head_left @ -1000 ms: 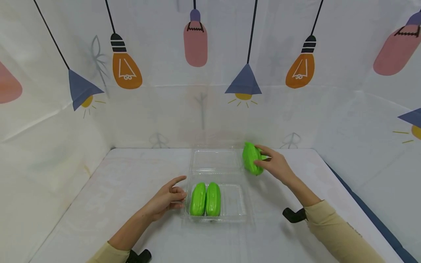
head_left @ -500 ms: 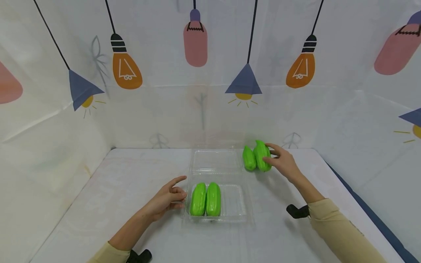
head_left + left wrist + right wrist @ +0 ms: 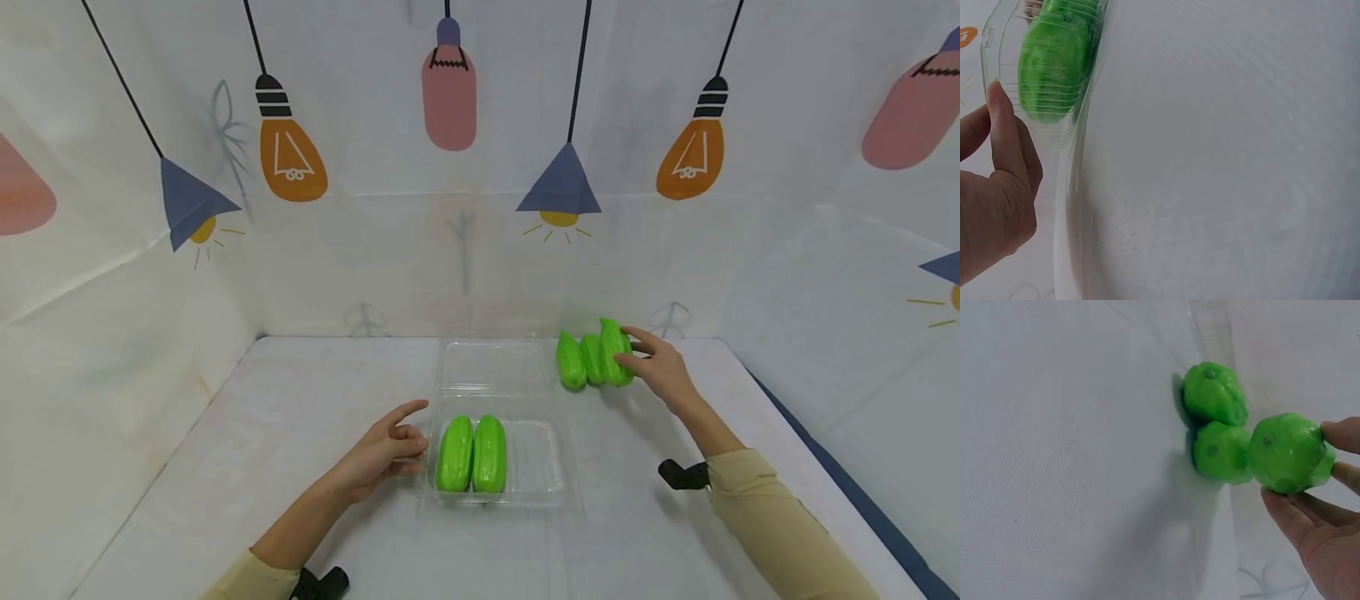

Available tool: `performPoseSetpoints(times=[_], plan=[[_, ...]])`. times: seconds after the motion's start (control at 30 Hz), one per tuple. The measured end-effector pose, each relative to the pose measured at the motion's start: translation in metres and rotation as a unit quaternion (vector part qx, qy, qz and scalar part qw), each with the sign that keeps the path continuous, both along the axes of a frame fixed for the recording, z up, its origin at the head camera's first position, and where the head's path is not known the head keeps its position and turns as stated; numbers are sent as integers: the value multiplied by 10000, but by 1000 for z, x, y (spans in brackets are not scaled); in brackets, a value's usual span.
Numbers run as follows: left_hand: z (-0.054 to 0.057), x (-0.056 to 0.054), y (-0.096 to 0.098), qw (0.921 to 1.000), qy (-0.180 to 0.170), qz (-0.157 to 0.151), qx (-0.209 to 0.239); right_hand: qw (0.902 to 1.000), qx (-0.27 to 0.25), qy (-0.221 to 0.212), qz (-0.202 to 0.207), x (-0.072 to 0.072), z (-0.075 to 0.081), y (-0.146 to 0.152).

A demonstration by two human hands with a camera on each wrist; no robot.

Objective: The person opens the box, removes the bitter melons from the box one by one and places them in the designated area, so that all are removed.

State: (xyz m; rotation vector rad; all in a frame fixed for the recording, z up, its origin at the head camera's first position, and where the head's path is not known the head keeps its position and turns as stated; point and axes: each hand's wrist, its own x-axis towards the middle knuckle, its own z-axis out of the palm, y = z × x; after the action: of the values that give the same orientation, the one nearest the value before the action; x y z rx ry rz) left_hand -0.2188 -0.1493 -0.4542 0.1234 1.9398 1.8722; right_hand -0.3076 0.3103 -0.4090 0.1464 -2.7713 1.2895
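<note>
Reaching to the back of the table (image 3: 337, 392), the right hand (image 3: 660, 372) pinched a green vegetable (image 3: 612, 350) between thumb and fingers, beside two others (image 3: 572, 363); the left hand (image 3: 381, 454), index extended, pinched a clear container (image 3: 536, 454) holding two more (image 3: 490, 454).

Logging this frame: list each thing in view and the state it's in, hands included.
Clear container: open
Lid: folded back
Left vegetable in container: lying inside
Right vegetable in container: lying inside
Left far vegetable: resting on table, unheld
Middle far vegetable: resting on table, unheld
Right far vegetable: held
Left hand: fingers at container's rim; pinch unclear
Right hand: holding right far vegetable
</note>
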Motion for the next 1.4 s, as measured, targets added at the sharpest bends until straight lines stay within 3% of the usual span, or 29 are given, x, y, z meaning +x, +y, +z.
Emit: performPoseSetpoints(times=[0.83,1.4], plan=[[1,1,4,9999,47,-109,47,9975,25,-384,-597,-19,-19,17],[1,3,0,9999,65,-84,68,9971,541,-236,-474,-27,-31,17]])
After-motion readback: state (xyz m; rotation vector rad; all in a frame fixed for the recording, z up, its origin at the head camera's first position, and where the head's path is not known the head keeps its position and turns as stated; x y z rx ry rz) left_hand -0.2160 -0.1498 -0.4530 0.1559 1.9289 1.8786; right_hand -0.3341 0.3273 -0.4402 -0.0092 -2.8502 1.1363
